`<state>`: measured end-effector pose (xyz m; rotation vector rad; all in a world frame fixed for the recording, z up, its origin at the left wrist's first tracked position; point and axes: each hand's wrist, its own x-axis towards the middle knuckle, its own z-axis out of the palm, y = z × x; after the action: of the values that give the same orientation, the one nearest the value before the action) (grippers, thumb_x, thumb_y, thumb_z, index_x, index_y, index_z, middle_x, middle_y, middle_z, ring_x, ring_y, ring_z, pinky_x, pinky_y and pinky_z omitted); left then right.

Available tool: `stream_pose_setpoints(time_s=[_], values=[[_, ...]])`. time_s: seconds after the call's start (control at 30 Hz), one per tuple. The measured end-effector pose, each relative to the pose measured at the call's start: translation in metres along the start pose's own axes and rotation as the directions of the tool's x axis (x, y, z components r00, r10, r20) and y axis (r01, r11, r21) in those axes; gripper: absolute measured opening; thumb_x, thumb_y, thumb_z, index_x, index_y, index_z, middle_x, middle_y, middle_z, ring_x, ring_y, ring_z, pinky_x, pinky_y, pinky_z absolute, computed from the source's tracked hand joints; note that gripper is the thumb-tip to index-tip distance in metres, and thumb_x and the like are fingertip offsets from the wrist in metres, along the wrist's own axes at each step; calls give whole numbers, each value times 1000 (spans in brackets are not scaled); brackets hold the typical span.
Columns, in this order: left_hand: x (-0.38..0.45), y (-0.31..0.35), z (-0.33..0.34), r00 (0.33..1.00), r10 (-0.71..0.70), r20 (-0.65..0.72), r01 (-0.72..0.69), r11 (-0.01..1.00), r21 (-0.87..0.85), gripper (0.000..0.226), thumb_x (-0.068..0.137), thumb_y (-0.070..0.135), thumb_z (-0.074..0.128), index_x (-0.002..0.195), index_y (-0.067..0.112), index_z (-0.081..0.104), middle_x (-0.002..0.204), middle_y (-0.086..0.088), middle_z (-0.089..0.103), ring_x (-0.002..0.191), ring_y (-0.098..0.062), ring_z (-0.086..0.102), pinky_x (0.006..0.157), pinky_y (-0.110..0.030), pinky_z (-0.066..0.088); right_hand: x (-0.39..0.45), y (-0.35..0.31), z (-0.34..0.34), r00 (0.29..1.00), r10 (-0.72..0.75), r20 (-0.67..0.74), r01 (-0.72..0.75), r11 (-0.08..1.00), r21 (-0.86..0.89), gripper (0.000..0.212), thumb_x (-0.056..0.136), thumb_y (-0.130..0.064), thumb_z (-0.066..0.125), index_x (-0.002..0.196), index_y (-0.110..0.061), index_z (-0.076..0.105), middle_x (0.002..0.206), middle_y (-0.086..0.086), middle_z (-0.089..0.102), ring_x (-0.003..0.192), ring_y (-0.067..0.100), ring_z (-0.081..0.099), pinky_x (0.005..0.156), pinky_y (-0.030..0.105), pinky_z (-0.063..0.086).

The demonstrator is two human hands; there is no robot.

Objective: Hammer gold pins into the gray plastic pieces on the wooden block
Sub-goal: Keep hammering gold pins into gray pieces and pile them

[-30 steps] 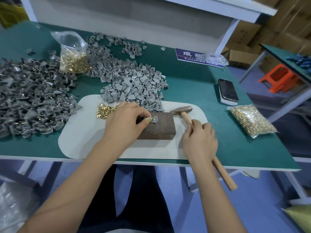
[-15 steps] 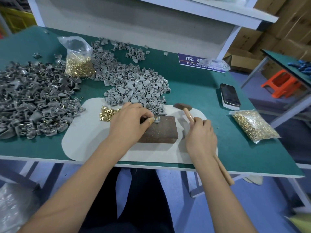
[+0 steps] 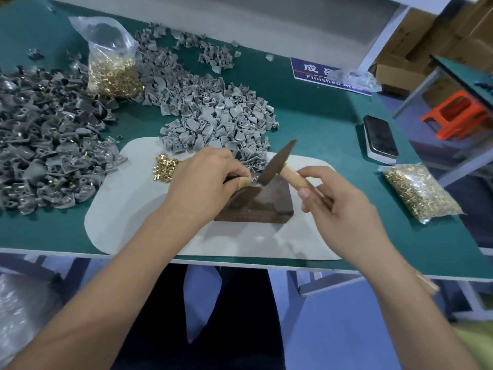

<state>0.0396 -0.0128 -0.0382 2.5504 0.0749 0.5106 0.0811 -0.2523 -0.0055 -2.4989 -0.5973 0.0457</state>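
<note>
A dark wooden block (image 3: 262, 202) lies on a white mat (image 3: 128, 209). My left hand (image 3: 205, 177) pinches a gray plastic piece (image 3: 253, 182) with a gold pin on the block's far left corner; my fingers hide most of the piece. My right hand (image 3: 338, 206) grips the wooden handle of a hammer (image 3: 277, 164). The hammer's head is down at the pin. Loose gold pins (image 3: 164, 166) lie on the mat to the left of my left hand.
A heap of gray pieces (image 3: 218, 118) lies behind the block; a darker heap with pins (image 3: 48, 145) spreads at left. Bags of gold pins stand at back left (image 3: 112, 73) and lie at right (image 3: 418, 190). A phone (image 3: 380, 140) lies at right. The table edge (image 3: 266, 263) runs close to me.
The hammer, which lay to the right of the block, has swung left and down onto the pin. My left hand has kept its hold on the piece.
</note>
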Motion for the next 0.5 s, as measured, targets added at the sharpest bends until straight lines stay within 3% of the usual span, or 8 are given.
stream_pose_setpoints(time_s=[0.2,0.27,0.4,0.5], values=[[-3,-2,5,998,-4,-60,3,1000,-8,10,88,42,74,96,38,79,86,15,62,90,-14,54,65,-34,43,2,-16,-1,982,-21,-187,25,999,20,34,99,-49,52,123,-73,49,117,-32,67,99,16,69,89,45,56],[-2,-3,5,998,2,-60,-2,1000,-4,11,87,43,75,96,38,79,85,15,62,89,-14,54,64,-33,41,1,-22,1,979,-31,-202,36,999,20,35,97,-52,49,123,-76,47,122,-36,63,101,15,70,89,47,56],[-3,-4,6,998,-7,-63,6,1000,-20,10,85,39,79,95,38,79,83,15,62,87,-14,53,63,-33,40,-6,-23,8,983,-22,-183,22,1000,-4,34,96,-53,47,127,-68,48,113,-27,69,98,16,69,84,44,57],[-3,-2,5,997,-5,-78,3,1000,-23,10,84,38,80,93,36,80,82,15,63,85,-14,54,63,-30,35,-9,-23,8,966,-28,-255,23,999,-22,35,98,-52,48,127,-72,46,114,-37,61,90,11,68,77,36,56]])
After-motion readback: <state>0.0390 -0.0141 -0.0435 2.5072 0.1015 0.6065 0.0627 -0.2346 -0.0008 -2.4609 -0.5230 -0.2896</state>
